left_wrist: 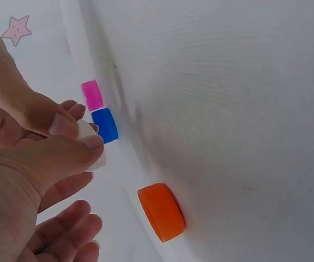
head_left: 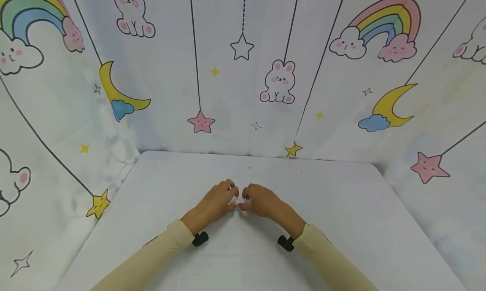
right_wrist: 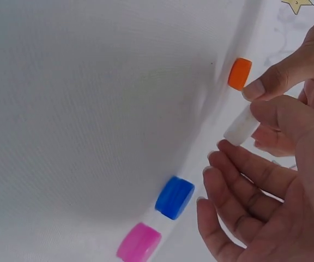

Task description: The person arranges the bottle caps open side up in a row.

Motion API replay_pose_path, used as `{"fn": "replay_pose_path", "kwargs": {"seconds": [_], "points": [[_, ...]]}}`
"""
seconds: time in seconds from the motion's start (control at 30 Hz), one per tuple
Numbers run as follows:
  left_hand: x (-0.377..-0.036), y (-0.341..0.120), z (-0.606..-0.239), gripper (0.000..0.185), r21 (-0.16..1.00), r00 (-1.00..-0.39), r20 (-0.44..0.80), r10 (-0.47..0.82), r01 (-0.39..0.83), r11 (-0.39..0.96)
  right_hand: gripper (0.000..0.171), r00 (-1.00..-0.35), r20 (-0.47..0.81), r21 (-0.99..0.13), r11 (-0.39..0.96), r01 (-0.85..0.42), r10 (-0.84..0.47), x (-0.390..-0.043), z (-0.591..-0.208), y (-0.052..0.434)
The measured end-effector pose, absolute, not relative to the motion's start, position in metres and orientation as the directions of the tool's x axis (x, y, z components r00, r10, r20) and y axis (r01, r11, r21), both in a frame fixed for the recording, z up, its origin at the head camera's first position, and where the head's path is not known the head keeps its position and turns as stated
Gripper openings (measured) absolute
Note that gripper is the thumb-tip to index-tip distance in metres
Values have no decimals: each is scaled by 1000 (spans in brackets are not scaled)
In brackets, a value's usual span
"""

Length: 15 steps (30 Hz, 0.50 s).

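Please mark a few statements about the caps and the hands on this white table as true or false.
1. Fingers pinch a white cap. True.
2. The orange cap is stacked on the blue cap. False: it lies apart from it on the table.
3. The pink cap lies right beside the blue one. True.
4. The left hand and right hand are far apart. False: they meet at the fingertips.
5. A green cap lies on the table. False: only white, orange, blue and pink show.

White table (head_left: 341, 223) bearing orange cap (left_wrist: 161, 212), blue cap (left_wrist: 106, 125), pink cap (left_wrist: 92, 94).
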<state>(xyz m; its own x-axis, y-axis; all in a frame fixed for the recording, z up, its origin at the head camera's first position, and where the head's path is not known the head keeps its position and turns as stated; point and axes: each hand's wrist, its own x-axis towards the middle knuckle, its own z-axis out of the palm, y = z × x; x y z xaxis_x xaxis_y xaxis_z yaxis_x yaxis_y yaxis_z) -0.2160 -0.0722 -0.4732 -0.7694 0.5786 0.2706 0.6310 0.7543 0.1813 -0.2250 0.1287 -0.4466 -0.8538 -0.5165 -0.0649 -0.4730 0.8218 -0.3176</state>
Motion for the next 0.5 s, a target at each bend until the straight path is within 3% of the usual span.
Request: {"fn": "replay_pose_path", "kwargs": {"seconds": [0.5], "points": [[-215,-70,-474,23,84,-690,367,624,693,716,34,-866,-117,-376,829,-413,-485,-226,-448,136]]}}
